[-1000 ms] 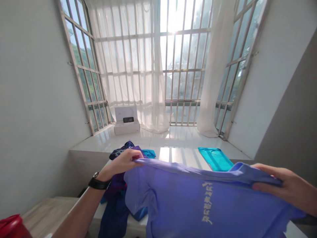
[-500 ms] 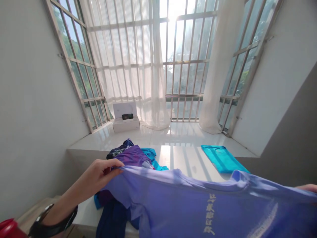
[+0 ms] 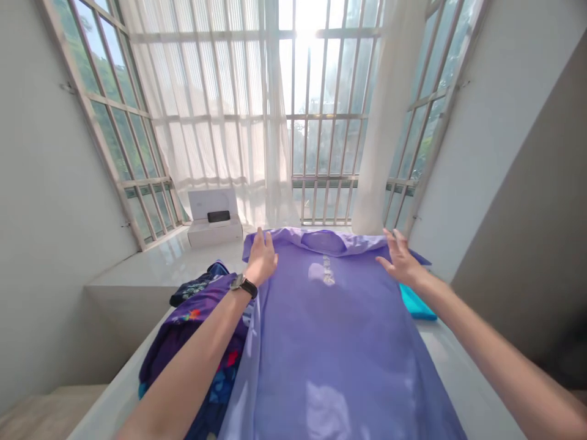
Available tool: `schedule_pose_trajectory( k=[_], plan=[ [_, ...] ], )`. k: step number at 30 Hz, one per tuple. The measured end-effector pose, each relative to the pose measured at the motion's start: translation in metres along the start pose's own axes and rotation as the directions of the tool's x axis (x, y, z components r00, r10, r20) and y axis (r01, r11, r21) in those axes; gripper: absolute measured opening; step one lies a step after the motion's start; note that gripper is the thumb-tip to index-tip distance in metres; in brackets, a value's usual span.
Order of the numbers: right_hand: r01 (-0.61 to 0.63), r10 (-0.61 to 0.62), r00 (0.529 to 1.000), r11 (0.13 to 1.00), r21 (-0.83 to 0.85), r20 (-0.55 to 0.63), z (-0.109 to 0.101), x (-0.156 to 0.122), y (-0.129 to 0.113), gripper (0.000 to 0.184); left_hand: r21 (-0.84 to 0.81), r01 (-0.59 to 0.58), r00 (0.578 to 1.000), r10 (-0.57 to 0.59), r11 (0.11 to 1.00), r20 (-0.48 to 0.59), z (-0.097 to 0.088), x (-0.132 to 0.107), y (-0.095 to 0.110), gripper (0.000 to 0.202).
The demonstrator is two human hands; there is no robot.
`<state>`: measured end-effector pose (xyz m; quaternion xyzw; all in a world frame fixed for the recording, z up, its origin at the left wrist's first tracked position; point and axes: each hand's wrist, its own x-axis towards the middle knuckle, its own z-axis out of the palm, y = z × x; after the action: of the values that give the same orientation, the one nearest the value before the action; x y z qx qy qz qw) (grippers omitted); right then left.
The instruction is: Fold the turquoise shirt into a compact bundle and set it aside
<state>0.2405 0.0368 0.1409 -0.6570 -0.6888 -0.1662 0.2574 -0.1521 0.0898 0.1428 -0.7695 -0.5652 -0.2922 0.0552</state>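
Note:
A lilac T-shirt point(image 3: 339, 330) with pale lettering near the collar lies spread flat along the white table point(image 3: 468, 379), collar end away from me. My left hand point(image 3: 261, 260), with a black watch on the wrist, rests flat on the shirt's far left shoulder, fingers extended. On the far right shoulder my right hand point(image 3: 401, 260) hovers or rests with fingers spread. Neither hand holds anything.
A heap of purple and dark blue clothes point(image 3: 202, 318) lies left of the shirt. A folded turquoise garment point(image 3: 415, 304) peeks out at the shirt's right edge. A white box with a dark phone point(image 3: 215, 219) sits on the window ledge, under sheer curtains.
Both hands held the shirt up by its shoulders before. The shirt now lies spread on the table, both hands have let go and lie open on it, and the view has moved forward.

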Motion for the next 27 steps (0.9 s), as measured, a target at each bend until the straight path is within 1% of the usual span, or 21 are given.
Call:
schedule_pose_trajectory(
  k=[2,4,5,7,9,11,14,16,17,18,20,21,22,24,25,27],
  plan=[
    [0.0,0.0,0.99,1.0,-0.002,0.14,0.032,-0.028,-0.009,0.062,0.005,-0.062,0.994,0.062,0.998,0.086,0.035,-0.03,0.017,0.063],
    [0.002,0.002,0.965,1.0,-0.016,0.26,0.06,-0.066,-0.017,0.067,0.0,-0.095,0.978,0.093,0.996,0.188,0.063,-0.066,0.033,0.064],
    [0.017,-0.011,0.948,1.0,-0.018,0.317,0.07,-0.086,-0.021,0.066,-0.003,-0.099,0.967,0.097,0.995,0.235,0.075,-0.084,0.04,0.062],
    [0.031,-0.018,0.914,0.999,-0.025,0.405,0.083,-0.123,-0.028,0.064,-0.017,-0.097,0.939,0.098,0.995,0.329,0.092,-0.116,0.05,0.058],
    [0.023,0.002,0.881,0.999,-0.046,0.473,0.087,-0.154,-0.032,0.062,-0.032,-0.062,0.898,0.07,0.998,0.434,0.102,-0.138,0.055,0.059],
    [-0.002,0.046,0.849,0.997,-0.083,0.526,0.086,-0.177,-0.032,0.062,-0.042,-0.037,0.868,0.053,0.998,0.493,0.106,-0.151,0.057,0.065],
    [-0.057,0.115,0.809,0.991,-0.117,0.576,0.08,-0.205,-0.026,0.066,-0.051,-0.038,0.849,0.06,0.998,0.525,0.106,-0.164,0.061,0.076],
    [-0.093,0.138,0.794,0.99,-0.106,0.592,0.076,-0.222,-0.022,0.07,-0.056,-0.055,0.841,0.076,0.997,0.535,0.102,-0.175,0.066,0.08],
    [-0.106,0.142,0.793,0.99,-0.095,0.592,0.074,-0.23,-0.02,0.072,-0.059,-0.076,0.843,0.096,0.995,0.53,0.099,-0.183,0.068,0.08],
    [-0.113,0.138,0.798,0.99,-0.08,0.586,0.072,-0.238,-0.019,0.073,-0.056,-0.103,0.854,0.117,0.993,0.508,0.095,-0.194,0.069,0.076],
    [-0.113,0.121,0.817,0.992,-0.049,0.564,0.069,-0.253,-0.016,0.074,-0.041,-0.186,0.891,0.186,0.982,0.413,0.086,-0.22,0.065,0.069],
    [-0.111,0.111,0.826,0.993,-0.033,0.552,0.067,-0.259,-0.014,0.075,-0.009,-0.211,0.927,0.204,0.977,0.316,0.082,-0.235,0.059,0.066],
    [-0.11,0.102,0.837,0.994,-0.017,0.538,0.066,-0.264,-0.012,0.074,0.01,-0.276,0.937,0.266,0.961,0.226,0.079,-0.251,0.05,0.068],
    [-0.113,0.088,0.865,0.993,0.021,0.494,0.065,-0.272,-0.007,0.07,0.075,-0.332,0.942,0.327,0.94,0.078,0.074,-0.284,0.028,0.061],
    [-0.116,0.084,0.883,0.992,0.042,0.461,0.065,-0.275,-0.004,0.065,0.115,-0.305,0.952,0.306,0.946,0.011,0.073,-0.299,0.015,0.055],
    [-0.122,0.081,0.915,0.989,0.08,0.396,0.069,-0.277,0.002,0.055,0.167,-0.171,0.982,0.183,0.971,-0.055,0.071,-0.325,-0.006,0.044]
  ],
)
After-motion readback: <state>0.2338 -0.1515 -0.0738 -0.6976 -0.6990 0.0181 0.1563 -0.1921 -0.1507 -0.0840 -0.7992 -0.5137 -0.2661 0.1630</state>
